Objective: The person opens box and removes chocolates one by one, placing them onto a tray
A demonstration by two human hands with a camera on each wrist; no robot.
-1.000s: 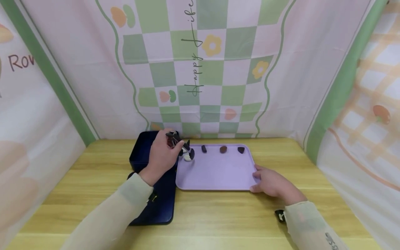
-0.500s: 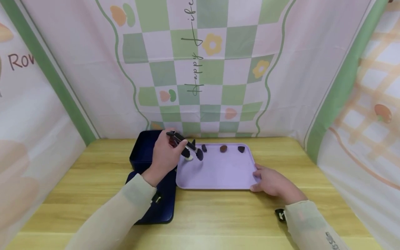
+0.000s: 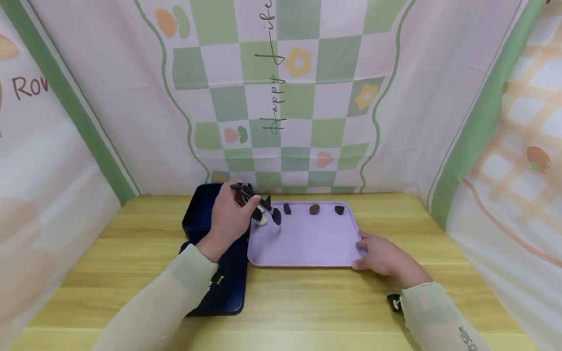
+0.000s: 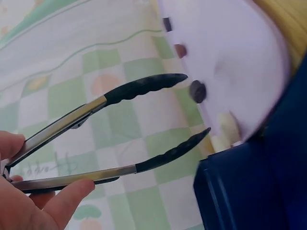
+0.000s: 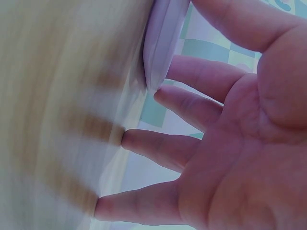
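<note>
My left hand (image 3: 230, 214) grips a pair of tongs (image 4: 153, 86) with metal arms and black scalloped tips. The tongs' arms stand apart with nothing between the tips in the left wrist view. The tips hang over the left end of a purple tray (image 3: 307, 243), close to white pebble-like pieces (image 4: 228, 125) there. Along the tray's far side lie a small black piece (image 3: 287, 208), a brown piece (image 3: 314, 209) and another black piece (image 3: 339, 210). At the tray's right edge rests my right hand (image 3: 379, 256), its fingers spread and nearly straight; two fingertips meet the table.
Left of the tray stands an open dark blue box (image 3: 193, 222), with a flat dark blue lid (image 3: 232, 292) nearer to me. All sit on a wooden table (image 3: 307, 307). A checked green and white cloth (image 3: 296, 102) hangs behind.
My left hand shifted the tongs right from the white pieces, then slightly back left; they stand wider apart than a second ago. The right hand and tray stay put.
</note>
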